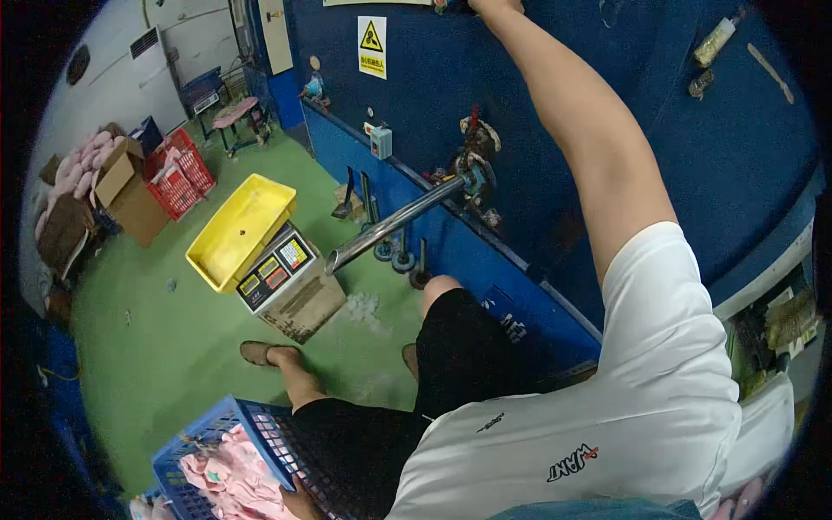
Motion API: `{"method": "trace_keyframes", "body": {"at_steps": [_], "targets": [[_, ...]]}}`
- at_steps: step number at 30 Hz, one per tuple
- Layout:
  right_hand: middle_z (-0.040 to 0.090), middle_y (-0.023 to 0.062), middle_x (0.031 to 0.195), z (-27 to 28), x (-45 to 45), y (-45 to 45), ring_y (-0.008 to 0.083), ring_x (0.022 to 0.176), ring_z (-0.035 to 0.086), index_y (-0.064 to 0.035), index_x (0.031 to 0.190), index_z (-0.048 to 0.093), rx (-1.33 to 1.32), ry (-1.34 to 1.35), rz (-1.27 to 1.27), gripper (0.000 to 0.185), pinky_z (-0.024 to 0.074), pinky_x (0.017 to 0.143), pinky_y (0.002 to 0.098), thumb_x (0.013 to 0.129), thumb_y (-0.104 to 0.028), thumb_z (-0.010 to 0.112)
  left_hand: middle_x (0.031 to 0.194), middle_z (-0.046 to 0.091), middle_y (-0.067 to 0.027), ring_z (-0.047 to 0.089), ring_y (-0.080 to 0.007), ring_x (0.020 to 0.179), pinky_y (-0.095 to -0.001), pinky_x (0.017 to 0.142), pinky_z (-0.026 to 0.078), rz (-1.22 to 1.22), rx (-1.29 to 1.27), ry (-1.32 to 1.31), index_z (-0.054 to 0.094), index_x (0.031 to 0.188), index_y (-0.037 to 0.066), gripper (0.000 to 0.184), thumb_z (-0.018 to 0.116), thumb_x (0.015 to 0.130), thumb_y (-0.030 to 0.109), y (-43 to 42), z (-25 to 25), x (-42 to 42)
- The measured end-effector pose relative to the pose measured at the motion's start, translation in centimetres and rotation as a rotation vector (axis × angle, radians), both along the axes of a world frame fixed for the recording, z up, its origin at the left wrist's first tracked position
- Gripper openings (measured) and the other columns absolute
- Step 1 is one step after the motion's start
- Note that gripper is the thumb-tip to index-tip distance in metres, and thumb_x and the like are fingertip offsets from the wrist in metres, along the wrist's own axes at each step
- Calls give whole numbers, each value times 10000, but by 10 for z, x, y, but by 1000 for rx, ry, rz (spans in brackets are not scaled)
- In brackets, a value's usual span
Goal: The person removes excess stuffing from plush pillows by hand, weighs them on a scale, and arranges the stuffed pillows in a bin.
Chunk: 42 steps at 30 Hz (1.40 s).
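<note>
At the bottom of the head view, my left hand (pixel 299 501) grips the side of a blue plastic basket (pixel 277 446). Pink cloth pieces (pixel 232 472) fill that basket. My right arm stretches up across a large dark blue machine (pixel 416 104). Only part of my right hand (pixel 497 4) shows at the top edge, beside a small dark part; its fingers are cut off by the frame. Below the raised arm, a metal pipe (pixel 394 224) sticks out from a valve fitting (pixel 475 178) on the machine.
A yellow tray (pixel 243 230) rests tilted on a box-like unit with a label panel (pixel 299 303) on the green floor. Farther back are a red crate (pixel 179 176), a cardboard box (pixel 130 191), pink bundles (pixel 85 165) and a small stool (pixel 236 113). A warning sign (pixel 372 48) marks the machine.
</note>
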State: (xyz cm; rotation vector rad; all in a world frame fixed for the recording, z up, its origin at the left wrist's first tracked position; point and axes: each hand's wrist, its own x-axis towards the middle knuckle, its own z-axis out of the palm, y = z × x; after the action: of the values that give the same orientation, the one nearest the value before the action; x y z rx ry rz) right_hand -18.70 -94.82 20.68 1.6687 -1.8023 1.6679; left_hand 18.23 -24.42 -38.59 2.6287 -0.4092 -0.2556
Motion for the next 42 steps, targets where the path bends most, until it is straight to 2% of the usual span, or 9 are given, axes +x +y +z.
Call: {"method": "trace_keyframes", "body": {"at_steps": [6, 10, 11, 17, 20, 21, 24, 30, 42], "targets": [[695, 248, 1032, 2, -19, 2, 419, 926, 691, 13, 1147, 500, 12, -74, 374, 674, 540, 840, 497, 791, -509, 736, 1071, 665, -260, 646, -406, 978, -413, 916, 516, 48, 24, 85, 593, 1217, -78, 656, 638, 941, 515, -6, 27, -9], [689, 256, 1033, -1, 1, -10, 419, 929, 692, 20, 1162, 494, -19, -20, -23, 677, 539, 840, 504, 798, -498, 735, 1211, 634, -240, 622, -391, 1081, -401, 994, 479, -18, -225, -379, 575, 1270, -68, 537, 640, 969, 372, 9, -7, 11], [686, 261, 1028, -1, 6, 0, 422, 927, 690, 26, 1165, 496, -28, -16, -35, 675, 543, 833, 494, 801, -489, 737, 1259, 609, -250, 564, -380, 1193, -394, 1059, 428, -1, -278, -350, 558, 1304, -69, 534, 625, 979, 349, -3, 13, 7], [679, 258, 1007, -39, -21, 16, 407, 902, 682, 55, 1162, 538, -406, -90, 376, 624, 554, 794, 421, 853, -461, 704, 1334, 613, -193, 586, -297, 1241, -377, 1068, 462, -167, -817, -252, 534, 1372, -13, 441, 615, 952, 91, -143, 218, -25], [677, 256, 1015, -57, -34, 77, 404, 908, 681, 52, 1168, 537, -487, -131, 662, 624, 552, 801, 421, 858, -466, 693, 1383, 573, -227, 567, -347, 1283, -461, 1090, 466, -682, -1250, -375, 474, 1437, 11, 461, 517, 1029, 222, -192, 332, -42], [676, 255, 1018, -64, -37, 101, 403, 910, 681, 51, 1170, 537, -500, -149, 780, 624, 551, 803, 422, 860, -468, 689, 1449, 498, -251, 511, -392, 1326, -521, 1120, 406, -1011, -1391, -250, 437, 1468, 15, 477, 464, 1041, 227, -205, 381, -54], [674, 253, 1027, -81, -45, 176, 401, 917, 680, 48, 1177, 536, -516, -172, 1138, 624, 549, 809, 422, 865, -473, 678, 1452, 495, -250, 511, -392, 1327, -520, 1119, 408, -1498, -1467, -224, 434, 1470, 18, 482, 467, 1040, 233, -222, 448, -83], [671, 249, 1044, -97, -51, 251, 395, 929, 678, 42, 1190, 534, -493, -179, 1480, 624, 545, 821, 424, 875, -483, 656, 1458, 490, -249, 509, -391, 1330, -519, 1116, 411, -1648, -1514, -301, 427, 1475, 24, 494, 472, 1037, 246, -262, 451, -119], [663, 241, 1079, -94, -55, 276, 383, 955, 674, 30, 1216, 531, -524, -224, 1632, 627, 537, 846, 427, 895, -503, 610, 1469, 479, -245, 505, -390, 1334, -517, 1111, 416, -1647, -1663, -534, 413, 1485, 35, 518, 484, 1031, 272, -290, 494, -124]]}}
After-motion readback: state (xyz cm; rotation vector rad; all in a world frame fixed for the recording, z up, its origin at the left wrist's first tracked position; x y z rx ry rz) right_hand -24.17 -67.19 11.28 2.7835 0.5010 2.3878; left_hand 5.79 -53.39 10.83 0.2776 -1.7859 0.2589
